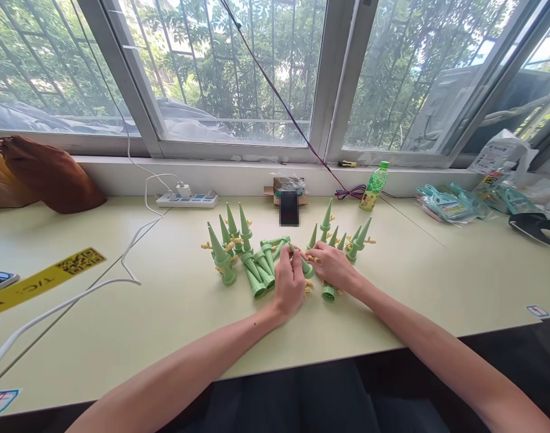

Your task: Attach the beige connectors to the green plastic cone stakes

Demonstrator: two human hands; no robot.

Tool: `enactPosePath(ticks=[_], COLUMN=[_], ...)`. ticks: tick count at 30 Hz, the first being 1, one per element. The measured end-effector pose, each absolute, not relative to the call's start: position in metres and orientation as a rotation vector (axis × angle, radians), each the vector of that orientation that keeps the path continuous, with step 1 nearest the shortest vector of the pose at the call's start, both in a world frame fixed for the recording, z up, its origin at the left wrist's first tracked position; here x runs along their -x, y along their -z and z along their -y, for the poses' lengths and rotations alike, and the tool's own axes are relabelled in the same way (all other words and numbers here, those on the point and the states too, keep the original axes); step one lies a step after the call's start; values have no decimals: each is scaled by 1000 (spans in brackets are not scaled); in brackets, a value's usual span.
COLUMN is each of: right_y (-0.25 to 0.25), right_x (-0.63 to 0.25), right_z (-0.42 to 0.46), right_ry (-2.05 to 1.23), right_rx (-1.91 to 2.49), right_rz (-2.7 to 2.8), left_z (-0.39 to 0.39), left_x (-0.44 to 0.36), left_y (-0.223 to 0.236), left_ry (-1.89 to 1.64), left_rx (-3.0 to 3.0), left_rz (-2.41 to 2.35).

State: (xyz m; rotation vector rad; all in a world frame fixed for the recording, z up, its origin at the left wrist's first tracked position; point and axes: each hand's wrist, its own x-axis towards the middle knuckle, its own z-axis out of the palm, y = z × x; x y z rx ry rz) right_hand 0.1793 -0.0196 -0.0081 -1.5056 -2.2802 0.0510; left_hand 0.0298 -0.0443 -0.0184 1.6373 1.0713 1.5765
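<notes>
My left hand (289, 279) is closed around a green plastic watering spike (306, 269), its cone pointing up and away from me. Right beside it, my right hand (333, 264) pinches a small yellow valve (315, 259) at the spike's side; the fingertips partly hide it. Several loose green spikes (258, 272) lie in a pile left of my left hand. Assembled spikes with yellow valves stand upright in a left group (221, 258) and a right group (358, 240). Another green spike (328, 293) lies under my right wrist, its round open end towards me.
Behind the spikes are a small cardboard box (269, 195) and a green-capped drink bottle (374, 187). A power strip (189, 200) with a white cable (133, 252) lies to the left, near a brown bag (53, 174). Bagged light-blue items (453, 204) lie at the right.
</notes>
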Motion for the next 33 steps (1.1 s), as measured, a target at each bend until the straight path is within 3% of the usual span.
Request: enactPosePath(ticks=[17, 33], right_y=[5, 10], right_x=[-177, -180], right_z=[20, 20], right_ry=[-22, -138], right_rx=[1644, 1141], right_rz=[2316, 1892], left_z=[43, 37], left_x=[-29, -19], left_y=[17, -2], left_ry=[-1627, -1730], left_rx=[-1673, -1751], left_rz=[-1111, -1101])
